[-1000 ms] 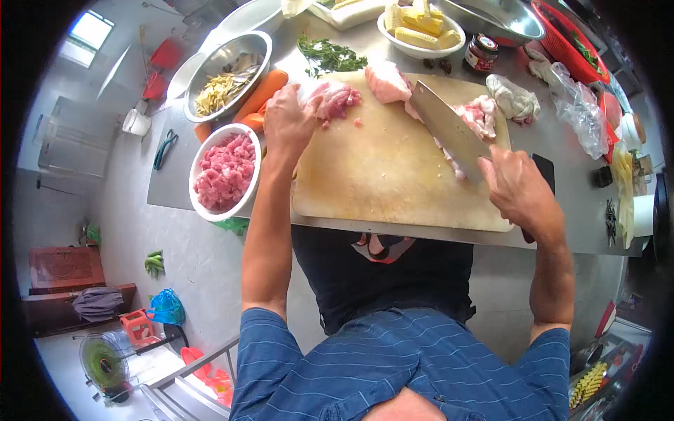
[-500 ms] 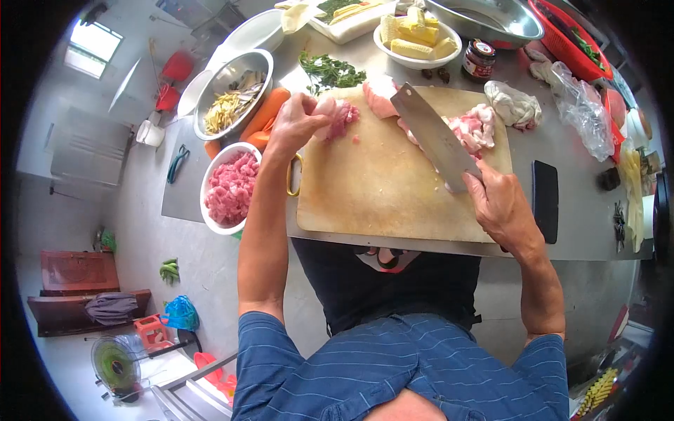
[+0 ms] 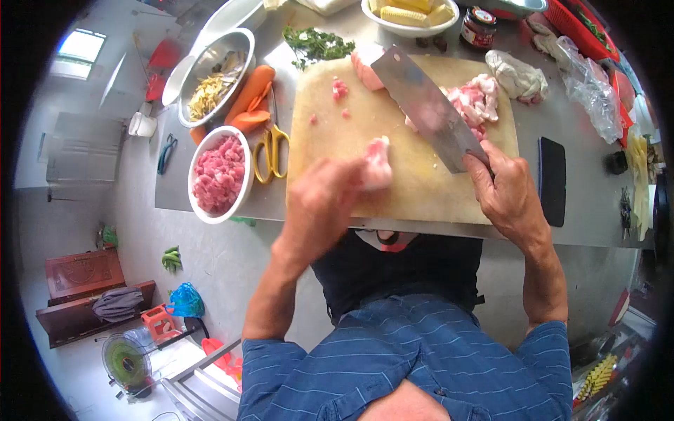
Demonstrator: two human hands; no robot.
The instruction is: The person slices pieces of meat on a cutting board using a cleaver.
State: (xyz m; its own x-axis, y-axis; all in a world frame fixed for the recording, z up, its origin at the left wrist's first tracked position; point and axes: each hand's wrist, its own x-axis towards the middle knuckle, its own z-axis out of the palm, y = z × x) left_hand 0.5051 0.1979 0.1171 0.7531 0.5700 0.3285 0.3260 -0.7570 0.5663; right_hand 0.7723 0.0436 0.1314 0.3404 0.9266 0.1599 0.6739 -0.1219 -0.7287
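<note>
My right hand (image 3: 507,189) is wrapped round the handle of a broad cleaver (image 3: 430,109), its blade slanting up and left over the cutting board (image 3: 414,200). Near the board's lower left, my left hand (image 3: 324,203), a little blurred, pinches a pale pink piece of meat (image 3: 378,165). A larger pink slab (image 3: 367,67) lies at the board's top edge beside the blade tip. Fatty meat pieces (image 3: 479,98) are heaped behind the blade, partly hidden by it. Small red scraps (image 3: 339,88) dot the upper left of the board.
Left of the board are yellow-handled scissors (image 3: 262,160), a white bowl of cut meat (image 3: 219,175), carrots (image 3: 249,98) and a metal bowl (image 3: 217,77). Greens (image 3: 316,46), a corn bowl (image 3: 411,28) and a jar (image 3: 479,28) stand behind. At right are a cloth (image 3: 517,76) and a phone (image 3: 552,181).
My left hand has moved from the board's upper left edge down toward me, bringing a piece of meat along. The cleaver remains in my right hand. The view has shifted slightly, uncovering the scissors.
</note>
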